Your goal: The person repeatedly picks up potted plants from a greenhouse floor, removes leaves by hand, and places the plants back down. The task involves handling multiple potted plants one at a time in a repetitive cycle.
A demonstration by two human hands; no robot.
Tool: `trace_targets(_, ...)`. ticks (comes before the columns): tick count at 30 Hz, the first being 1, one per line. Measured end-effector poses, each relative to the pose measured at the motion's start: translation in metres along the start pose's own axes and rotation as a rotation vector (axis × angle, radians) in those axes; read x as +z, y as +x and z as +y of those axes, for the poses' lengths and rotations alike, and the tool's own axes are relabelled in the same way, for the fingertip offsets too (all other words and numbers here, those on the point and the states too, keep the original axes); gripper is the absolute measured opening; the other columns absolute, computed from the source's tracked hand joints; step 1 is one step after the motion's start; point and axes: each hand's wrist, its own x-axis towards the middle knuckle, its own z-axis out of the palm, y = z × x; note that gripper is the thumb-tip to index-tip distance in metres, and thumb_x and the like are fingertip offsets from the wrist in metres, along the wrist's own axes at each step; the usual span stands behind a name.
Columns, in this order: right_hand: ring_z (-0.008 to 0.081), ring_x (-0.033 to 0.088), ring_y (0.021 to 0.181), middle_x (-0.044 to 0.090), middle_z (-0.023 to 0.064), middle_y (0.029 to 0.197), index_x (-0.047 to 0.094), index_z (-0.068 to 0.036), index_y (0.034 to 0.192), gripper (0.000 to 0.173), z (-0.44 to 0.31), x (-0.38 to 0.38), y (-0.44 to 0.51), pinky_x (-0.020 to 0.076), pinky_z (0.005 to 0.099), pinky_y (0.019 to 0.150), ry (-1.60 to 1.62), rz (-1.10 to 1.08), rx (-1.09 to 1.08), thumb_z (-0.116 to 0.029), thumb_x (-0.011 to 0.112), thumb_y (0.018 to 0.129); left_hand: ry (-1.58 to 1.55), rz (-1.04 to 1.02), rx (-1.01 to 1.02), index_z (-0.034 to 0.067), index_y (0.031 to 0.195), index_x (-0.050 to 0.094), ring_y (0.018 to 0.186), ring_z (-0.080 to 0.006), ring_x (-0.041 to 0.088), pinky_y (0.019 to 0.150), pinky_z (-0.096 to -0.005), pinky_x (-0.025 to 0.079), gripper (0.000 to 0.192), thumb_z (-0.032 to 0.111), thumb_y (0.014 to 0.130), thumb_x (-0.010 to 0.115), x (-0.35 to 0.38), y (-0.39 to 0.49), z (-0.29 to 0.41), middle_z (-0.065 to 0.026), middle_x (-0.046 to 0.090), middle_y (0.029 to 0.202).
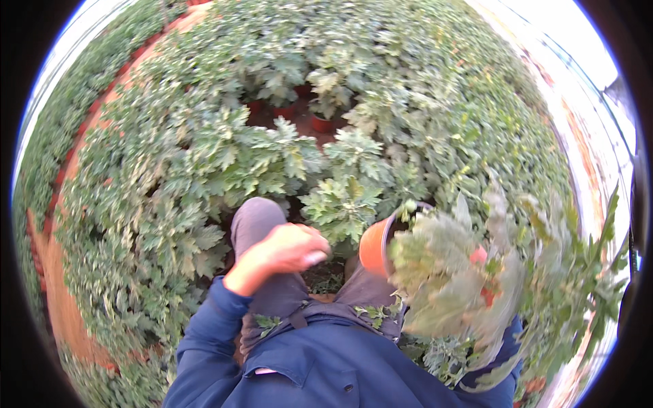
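A leafy plant, apparently a chrysanthemum (438, 285), is tipped on its side above my right thigh, its leaves blurred by motion. Its orange-red plastic pot (375, 250) has its mouth turned to the right. Among the leaves, small patches of my right hand (478, 255) show, gripping the plant; the rest of that hand is hidden by foliage. Above my left thigh, my left hand (285, 250) has its fingers curled in, apart from the pot. Nothing held in it is visible. Loose leaf sprigs (375, 313) lie on my lap.
Dense rows of potted plants (204, 158) with lobed leaves surround me. Several red pots (322, 124) show in a gap ahead. A bare earth path (69, 301) runs along the left, with another planted bed (51, 137) beyond it. Bright ground lies at the far right.
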Motion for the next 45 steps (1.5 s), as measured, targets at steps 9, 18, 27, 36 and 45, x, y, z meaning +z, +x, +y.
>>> trace_targets(9, 0.0162, 0.064, 0.075, 0.069, 0.0047, 0.094, 0.064, -0.006, 0.117, 0.024, -0.006, 0.064, -0.029, 0.0527, 0.0336, 0.064, -0.021, -0.091, -0.112, -0.013, 0.059, 0.095, 0.236, 0.126, -0.123, 0.015, 0.123, 0.059, 0.095, -0.0353, 0.066, 0.077, -0.0473, 0.056, 0.037, 0.014, 0.087, 0.06, 0.04, 0.071, -0.03, -0.014, 0.06, 0.11)
trace_targets(18, 0.017, 0.064, 0.079, 0.069, 0.0048, 0.096, 0.063, -0.006, 0.121, 0.028, -0.041, 0.122, -0.019, 0.054, 0.0347, 0.069, -0.025, -0.117, -0.242, -0.012, 0.059, 0.095, -0.131, -0.134, -0.191, 0.009, 0.13, 0.056, 0.104, -0.0278, 0.064, 0.085, -0.04, 0.054, 0.04, 0.02, 0.092, 0.062, 0.029, 0.038, -0.068, -0.0114, 0.062, 0.118)
trace_targets(27, 0.0178, 0.064, 0.084, 0.069, 0.0049, 0.097, 0.062, -0.005, 0.125, 0.031, -0.01, 0.148, -0.002, 0.0552, 0.0358, 0.074, -0.312, -0.178, -0.046, -0.011, 0.06, 0.094, -0.677, 0.566, -0.39, 0.003, 0.133, 0.058, 0.11, -0.0183, 0.062, 0.093, -0.0316, 0.051, 0.04, 0.024, 0.099, 0.062, -0.021, -0.029, -0.029, -0.0087, 0.065, 0.123)
trace_targets(36, 0.0198, 0.068, 0.095, 0.07, 0.0081, 0.106, 0.062, 0.002, 0.123, 0.04, 0.01, 0.086, -0.081, 0.0552, 0.034, 0.084, 0.584, -0.311, -0.152, -0.024, 0.067, 0.092, -0.526, 0.923, 0.156, 0.0, 0.113, 0.066, 0.098, -0.0275, 0.065, 0.085, -0.0377, 0.052, 0.042, 0.029, 0.083, 0.078, -0.049, -0.074, 0.104, -0.0168, 0.068, 0.106)
trace_targets(45, 0.0187, 0.069, 0.095, 0.068, 0.0122, 0.115, 0.066, -0.002, 0.109, 0.022, -0.061, 0.139, -0.05, 0.0543, 0.0315, 0.08, 0.238, 0.029, -0.577, -0.004, 0.071, 0.087, 0.231, 0.783, 0.205, 0.005, 0.101, 0.066, 0.097, -0.0324, 0.063, 0.088, -0.0451, 0.05, 0.033, 0.011, 0.072, 0.081, -0.05, -0.008, 0.126, -0.0121, 0.065, 0.101)
